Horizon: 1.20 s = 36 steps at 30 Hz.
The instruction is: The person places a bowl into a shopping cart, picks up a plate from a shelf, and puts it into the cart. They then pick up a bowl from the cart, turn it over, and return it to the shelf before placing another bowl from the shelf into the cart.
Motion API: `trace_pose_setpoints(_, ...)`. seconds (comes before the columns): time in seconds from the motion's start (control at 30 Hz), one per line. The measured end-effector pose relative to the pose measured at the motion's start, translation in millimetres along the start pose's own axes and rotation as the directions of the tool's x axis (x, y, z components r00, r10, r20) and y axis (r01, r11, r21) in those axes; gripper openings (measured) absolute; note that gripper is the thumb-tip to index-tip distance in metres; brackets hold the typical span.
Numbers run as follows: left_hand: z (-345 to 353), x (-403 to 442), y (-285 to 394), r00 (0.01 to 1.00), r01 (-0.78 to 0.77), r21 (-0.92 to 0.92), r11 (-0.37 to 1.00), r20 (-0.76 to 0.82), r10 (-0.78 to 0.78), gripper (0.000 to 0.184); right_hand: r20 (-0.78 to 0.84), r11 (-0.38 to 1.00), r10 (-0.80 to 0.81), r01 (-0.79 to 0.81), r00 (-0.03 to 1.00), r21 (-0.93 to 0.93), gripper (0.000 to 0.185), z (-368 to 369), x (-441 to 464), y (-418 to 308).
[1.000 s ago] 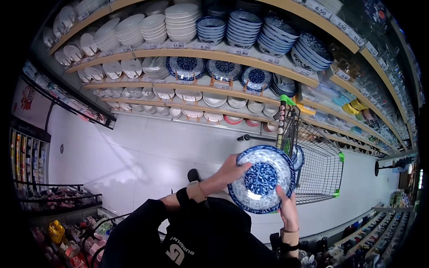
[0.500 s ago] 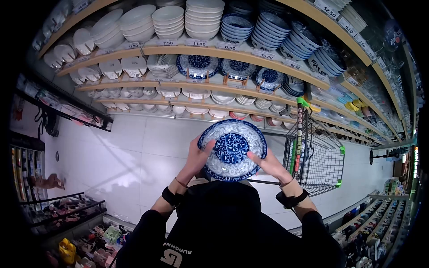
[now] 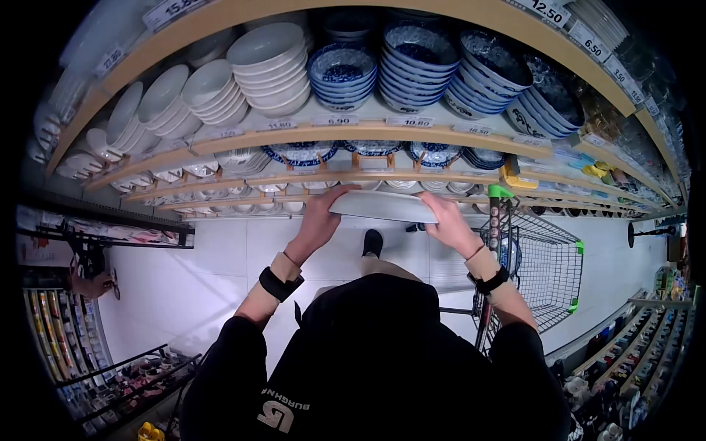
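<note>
A plate (image 3: 384, 206) is held out before the shelves, tilted nearly edge-on so that its pale, plain underside faces me. My left hand (image 3: 321, 222) is closed on its left rim, and my right hand (image 3: 448, 223) grips the right rim. The plate's patterned face is turned away from view. Just beyond it, blue-and-white plates (image 3: 300, 153) stand on wooden holders on the second shelf. Above these are stacks of blue-and-white bowls (image 3: 417, 55) and white bowls (image 3: 271, 62).
A wire shopping cart (image 3: 548, 264) with green corners stands close by my right arm; a blue-patterned item is visible inside. Wooden shelf edges (image 3: 331, 135) curve across the front. Racks of goods (image 3: 632, 367) stand behind on the right. My shoe (image 3: 373, 241) is on the pale floor.
Both hands have raised the plate towards the shelves and tipped it, so its underside shows instead of its blue pattern. My view has moved closer to the shelves.
</note>
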<state>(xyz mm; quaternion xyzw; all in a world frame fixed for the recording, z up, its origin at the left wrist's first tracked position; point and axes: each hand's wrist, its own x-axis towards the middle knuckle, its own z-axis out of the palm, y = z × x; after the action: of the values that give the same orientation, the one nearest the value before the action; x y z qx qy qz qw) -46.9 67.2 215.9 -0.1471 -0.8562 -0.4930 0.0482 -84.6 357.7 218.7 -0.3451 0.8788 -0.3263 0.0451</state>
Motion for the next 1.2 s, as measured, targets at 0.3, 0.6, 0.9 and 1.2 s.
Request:
trace_pose_setpoints(0.3,35.8,68.5,-58.3,0.952,-0.140,0.179,0.974,-0.247,0.182,0.045,-0.118,0.972,-0.212,0.196,0.970,-0.130,0.057,-12.8,76.0,72.0)
trace_pose_setpoints(0.6,44.2,86.6,-86.5,0.943,-0.133,0.322,0.937,-0.249,0.219,0.043,-0.036,0.973,-0.094,0.084,0.995,-0.213,0.064,8.0,91.7,117.2)
trace_pose_setpoints(0.9,47.2,107.1,-136.8,0.975,0.004,0.443,0.896,-0.199,0.095,0.036,0.028,0.943,0.160,-0.144,0.987,-0.301,0.042,29.1,108.1,138.3)
trace_pose_setpoints(1.2,46.1,121.3,-131.0,0.968,0.249,0.441,0.862,-0.122,-0.217,0.035,-0.037,0.968,0.250,-0.249,0.968,0.024,0.039,38.1,121.8,154.9)
